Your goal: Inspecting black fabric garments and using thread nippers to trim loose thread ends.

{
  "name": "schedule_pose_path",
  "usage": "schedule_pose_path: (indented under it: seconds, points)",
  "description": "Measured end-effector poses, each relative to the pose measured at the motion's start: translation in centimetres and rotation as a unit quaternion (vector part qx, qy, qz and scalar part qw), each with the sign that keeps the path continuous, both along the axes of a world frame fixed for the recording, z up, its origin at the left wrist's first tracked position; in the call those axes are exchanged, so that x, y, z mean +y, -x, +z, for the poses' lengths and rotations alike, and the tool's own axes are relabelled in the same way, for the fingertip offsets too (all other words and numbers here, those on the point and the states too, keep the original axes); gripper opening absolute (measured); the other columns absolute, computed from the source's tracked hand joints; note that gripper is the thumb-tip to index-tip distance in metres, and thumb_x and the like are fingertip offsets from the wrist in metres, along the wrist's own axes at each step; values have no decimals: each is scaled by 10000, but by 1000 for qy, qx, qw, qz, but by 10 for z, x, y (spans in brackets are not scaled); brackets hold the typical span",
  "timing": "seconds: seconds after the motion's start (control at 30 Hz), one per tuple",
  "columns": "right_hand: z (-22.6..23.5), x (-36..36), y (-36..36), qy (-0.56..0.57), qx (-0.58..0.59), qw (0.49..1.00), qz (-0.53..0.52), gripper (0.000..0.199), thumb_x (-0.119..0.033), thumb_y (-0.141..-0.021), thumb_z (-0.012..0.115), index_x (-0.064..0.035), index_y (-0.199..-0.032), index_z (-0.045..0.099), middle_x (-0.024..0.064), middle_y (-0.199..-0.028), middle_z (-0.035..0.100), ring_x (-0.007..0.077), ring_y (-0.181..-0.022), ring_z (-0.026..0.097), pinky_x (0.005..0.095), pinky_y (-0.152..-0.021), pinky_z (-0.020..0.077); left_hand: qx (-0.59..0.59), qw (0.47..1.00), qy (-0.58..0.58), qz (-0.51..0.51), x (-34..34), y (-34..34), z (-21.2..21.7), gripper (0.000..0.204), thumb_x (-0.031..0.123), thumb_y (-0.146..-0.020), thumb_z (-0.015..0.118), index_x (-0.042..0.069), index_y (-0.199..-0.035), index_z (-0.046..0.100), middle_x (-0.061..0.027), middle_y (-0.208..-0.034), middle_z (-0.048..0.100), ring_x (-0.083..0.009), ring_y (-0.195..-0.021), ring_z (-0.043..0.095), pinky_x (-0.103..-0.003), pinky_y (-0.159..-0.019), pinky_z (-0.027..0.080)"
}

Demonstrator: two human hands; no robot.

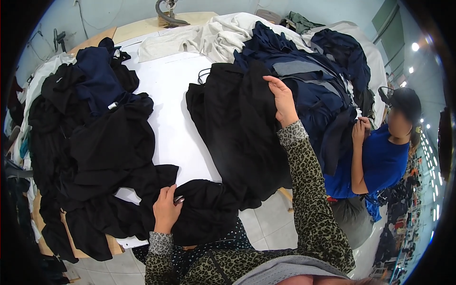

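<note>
A black garment with a thin cord loop at its far end hangs over the near edge of the white table. My right hand grips its upper right edge, fingers on top and the thumb mostly hidden. At lower left, my left hand is closed round a small shiny metal tool that looks like thread snips. It rests against black cloth near my body; whether this belongs to the same garment I cannot tell.
Black garments are heaped on the left, a navy one on top. Navy garments pile up at far right, pale cloth behind them. A person in a blue top stands at the right, hands at that pile.
</note>
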State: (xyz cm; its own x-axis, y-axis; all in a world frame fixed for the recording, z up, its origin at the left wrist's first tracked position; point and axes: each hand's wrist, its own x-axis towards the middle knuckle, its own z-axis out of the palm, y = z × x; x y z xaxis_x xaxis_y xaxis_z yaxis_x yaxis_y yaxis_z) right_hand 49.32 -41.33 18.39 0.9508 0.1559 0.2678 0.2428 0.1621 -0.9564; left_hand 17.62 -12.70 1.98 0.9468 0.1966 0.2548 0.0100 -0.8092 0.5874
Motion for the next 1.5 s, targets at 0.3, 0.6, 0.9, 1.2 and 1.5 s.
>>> schedule_pose_path:
  seconds: [0.3, 0.6, 0.9, 1.2, 1.5]
  points:
    - [-3, 10, 26, 172, -100, 976, 85, 891, 35, -692, 707, -26, -1437, 222, 108, -1421, 301, 204, -1225, 397, 289, -1008, 346, -2, 1000, 9, 3, 1, 2, 1, 534, 69, -639, 746, 68, -1141, 566, -91, -1049, 559, -286, -838, 621, -370, -684, 513]
    - [-3, -1, 28, 126, -130, 978, 105, 388, 116, -760, 571, 1, -1130, 590, 45, -1204, 507, 177, -1180, 448, 254, -990, 341, -1, 1000, 0, 3, 1, 0, 1, 534, 71, -636, 747, 68, -1138, 565, -91, -1039, 555, -286, -836, 619, -371, -681, 512]
    - [8, 14, 60, 261, -178, 949, -1, 677, -42, -626, 765, -25, -1251, 504, 95, -1199, 434, 207, -1186, 409, 272, -1019, 309, 6, 1000, 9, 6, 1, -1, -2, 521, 76, -647, 741, 69, -1138, 566, -87, -1038, 556, -285, -840, 619, -368, -681, 512]
    - [-10, 7, 61, 277, -170, 946, 12, 780, -60, -600, 782, -62, -1306, 451, 136, -1394, 301, 277, -1281, 324, 320, -1068, 251, 0, 1000, 3, 4, 2, 2, -4, 556, 91, -654, 750, 86, -1175, 555, -82, -1052, 559, -283, -835, 623, -362, -675, 517]
    - [-46, 45, 184, 387, -351, 853, -17, 394, -13, -681, 708, -52, -1061, 611, 117, -1189, 503, 322, -1144, 452, 392, -968, 384, -193, 944, 236, 127, 16, 13, 26, 328, 14, -772, 690, 16, -1091, 616, -70, -1063, 552, -75, -592, 434, -205, -528, 396]
